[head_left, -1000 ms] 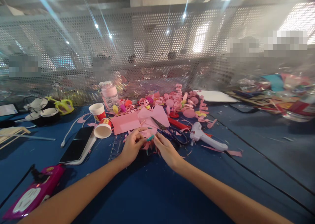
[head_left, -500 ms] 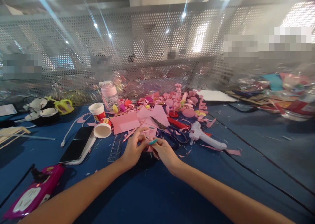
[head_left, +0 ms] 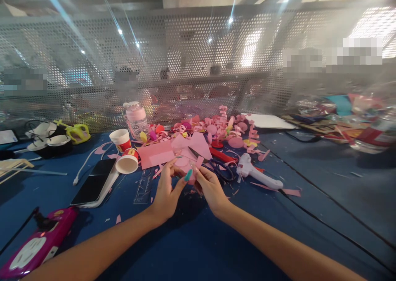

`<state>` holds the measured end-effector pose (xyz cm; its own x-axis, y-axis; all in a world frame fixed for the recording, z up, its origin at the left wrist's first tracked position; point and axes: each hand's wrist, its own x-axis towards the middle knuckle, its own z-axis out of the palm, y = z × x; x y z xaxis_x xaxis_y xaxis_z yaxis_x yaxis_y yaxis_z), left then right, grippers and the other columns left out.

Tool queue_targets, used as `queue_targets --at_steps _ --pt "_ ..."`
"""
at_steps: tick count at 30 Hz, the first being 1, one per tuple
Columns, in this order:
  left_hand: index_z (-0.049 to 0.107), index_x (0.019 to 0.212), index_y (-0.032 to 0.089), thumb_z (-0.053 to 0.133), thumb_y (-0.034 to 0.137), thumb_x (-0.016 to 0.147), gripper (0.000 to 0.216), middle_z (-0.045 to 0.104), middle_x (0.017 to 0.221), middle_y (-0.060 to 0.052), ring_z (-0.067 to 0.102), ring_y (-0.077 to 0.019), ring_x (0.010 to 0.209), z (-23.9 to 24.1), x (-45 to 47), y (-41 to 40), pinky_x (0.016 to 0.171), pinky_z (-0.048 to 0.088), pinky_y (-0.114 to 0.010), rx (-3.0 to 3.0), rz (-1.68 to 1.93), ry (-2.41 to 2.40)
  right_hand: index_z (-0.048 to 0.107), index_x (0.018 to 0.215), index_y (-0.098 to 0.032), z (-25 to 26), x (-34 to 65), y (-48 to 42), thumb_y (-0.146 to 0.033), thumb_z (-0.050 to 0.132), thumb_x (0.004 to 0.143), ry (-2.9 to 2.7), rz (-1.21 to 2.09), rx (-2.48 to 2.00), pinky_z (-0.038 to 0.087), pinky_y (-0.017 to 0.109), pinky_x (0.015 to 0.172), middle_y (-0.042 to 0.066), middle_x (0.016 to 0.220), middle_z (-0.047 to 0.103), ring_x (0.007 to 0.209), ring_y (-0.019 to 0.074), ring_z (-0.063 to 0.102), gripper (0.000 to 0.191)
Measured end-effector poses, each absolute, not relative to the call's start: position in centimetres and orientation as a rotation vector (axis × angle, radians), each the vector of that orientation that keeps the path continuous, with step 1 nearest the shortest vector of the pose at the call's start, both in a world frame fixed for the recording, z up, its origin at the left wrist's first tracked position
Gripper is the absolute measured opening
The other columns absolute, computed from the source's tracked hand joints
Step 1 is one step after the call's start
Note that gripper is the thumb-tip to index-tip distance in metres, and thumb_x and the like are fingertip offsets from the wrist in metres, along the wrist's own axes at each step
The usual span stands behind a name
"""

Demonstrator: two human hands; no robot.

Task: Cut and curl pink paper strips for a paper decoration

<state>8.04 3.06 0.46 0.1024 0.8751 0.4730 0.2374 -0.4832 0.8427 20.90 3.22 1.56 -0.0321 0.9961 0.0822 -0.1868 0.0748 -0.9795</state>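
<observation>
My left hand (head_left: 167,189) and my right hand (head_left: 212,187) meet over the middle of the blue table (head_left: 192,240). Together they pinch a small pink paper piece (head_left: 189,168), raised a little above the cloth. The left thumb, with a teal nail, presses on the piece's lower edge. The right fingers close on its right side. Just beyond the hands lie pink paper sheets (head_left: 157,153) and dark-handled scissors (head_left: 220,169). A white glue gun (head_left: 256,172) lies to the right of the hands.
A heap of curled pink scraps (head_left: 222,128) lies behind. At left are two paper cups (head_left: 125,151), a pink bottle (head_left: 136,118), a phone (head_left: 94,182) and a magenta power strip (head_left: 34,248). A black cable (head_left: 328,213) crosses at right. A perforated metal screen (head_left: 185,58) backs the table.
Both hands have lifted the pink piece slightly up and away from the cloth. The left thumb has shifted onto the piece's lower edge.
</observation>
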Motion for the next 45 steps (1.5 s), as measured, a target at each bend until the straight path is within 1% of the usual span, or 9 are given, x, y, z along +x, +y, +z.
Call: queue_targets --at_steps 6,12,16,20,28,31,33,36,45 --pt "0.037 0.123 0.019 0.061 0.032 0.077 0.054 0.060 0.082 -0.001 0.057 -0.0166 0.080 0.9 8.5 2.9 0.080 0.041 -0.034 1.673 1.404 1.143 0.043 0.058 -0.018 1.4 20.9 3.3 -0.058 0.056 0.068 -1.161 1.245 -0.966 0.017 0.020 0.037 -0.009 0.042 0.033 0.037 0.0041 0.026 0.043" --pt "0.041 0.105 0.017 0.052 0.033 0.083 0.029 0.049 0.087 -0.004 0.050 -0.0166 0.079 0.4 8.4 2.3 0.075 0.042 -0.034 1.898 1.463 1.353 0.045 0.057 -0.018 1.4 21.2 3.4 -0.058 0.054 0.070 -1.156 1.198 -0.949 0.019 0.021 0.037 -0.008 0.043 0.036 0.037 0.0044 0.027 0.044" --pt "0.038 0.099 0.018 0.051 0.030 0.083 0.024 0.040 0.097 -0.008 0.044 -0.0200 0.093 0.2 8.2 2.2 0.082 0.040 -0.038 2.172 1.687 1.327 0.043 0.056 -0.018 1.3 21.2 3.4 -0.059 0.057 0.067 -1.114 1.212 -0.959 0.020 0.021 0.036 -0.009 0.042 0.035 0.036 0.0045 0.027 0.045" --pt "0.048 0.096 0.019 0.048 0.030 0.085 0.016 0.038 0.109 -0.010 0.038 -0.0250 0.110 0.3 7.9 2.3 0.093 0.034 -0.045 2.293 1.515 1.372 0.045 0.057 -0.018 1.5 21.2 3.3 -0.059 0.058 0.067 -1.118 1.184 -0.950 0.021 0.021 0.037 -0.008 0.043 0.036 0.037 0.0050 0.028 0.044" --pt "0.060 0.100 0.021 0.061 0.035 0.076 0.029 0.042 0.131 -0.008 0.035 -0.0244 0.125 0.2 8.5 2.9 0.103 0.027 -0.042 1.743 1.381 1.116 0.046 0.059 -0.018 0.4 21.2 3.6 -0.053 0.054 0.073 -1.234 1.112 -0.934 0.025 0.021 0.039 -0.007 0.047 0.036 0.041 0.0056 0.029 0.039" --pt "0.065 0.096 0.019 0.069 0.035 0.067 0.034 0.057 0.119 -0.008 0.046 -0.0244 0.117 0.1 9.1 3.2 0.098 0.035 -0.038 1.262 1.315 0.897 0.049 0.063 -0.017 0.2 21.3 3.4 -0.048 0.052 0.076 -1.297 1.030 -0.958 0.027 0.021 0.041 -0.006 0.051 0.037 0.044 0.0065 0.031 0.033" --pt "0.068 0.089 0.017 0.075 0.033 0.060 0.033 0.068 0.097 -0.006 0.058 -0.0228 0.100 0.2 9.4 3.3 0.091 0.041 -0.036 1.024 1.257 0.806 0.050 0.065 -0.017 0.3 21.3 3.3 -0.045 0.051 0.078 -1.332 0.989 -0.990 0.029 0.021 0.042 -0.005 0.052 0.038 0.045 0.0073 0.033 0.031" --pt "0.070 0.072 0.014 0.079 0.030 0.053 0.026 0.070 0.072 -0.003 0.064 -0.0171 0.073 0.2 9.6 3.4 0.078 0.047 -0.032 0.820 1.229 0.762 0.051 0.067 -0.017 0.4 21.0 3.1 -0.044 0.048 0.080 -1.358 0.991 -1.023 0.031 0.022 0.044 -0.004 0.053 0.039 0.047 0.0084 0.035 0.030" --pt "0.068 0.062 0.013 0.084 0.029 0.042 0.030 0.068 0.062 -0.001 0.063 -0.0140 0.063 0.8 10.0 3.3 0.076 0.047 -0.030 0.602 1.296 0.786 0.044 0.058 -0.017 0.5 20.7 2.8 -0.045 0.044 0.081 -1.395 0.898 -1.133 0.027 0.023 0.046 -0.003 0.054 0.034 0.050 0.0089 0.032 0.036"
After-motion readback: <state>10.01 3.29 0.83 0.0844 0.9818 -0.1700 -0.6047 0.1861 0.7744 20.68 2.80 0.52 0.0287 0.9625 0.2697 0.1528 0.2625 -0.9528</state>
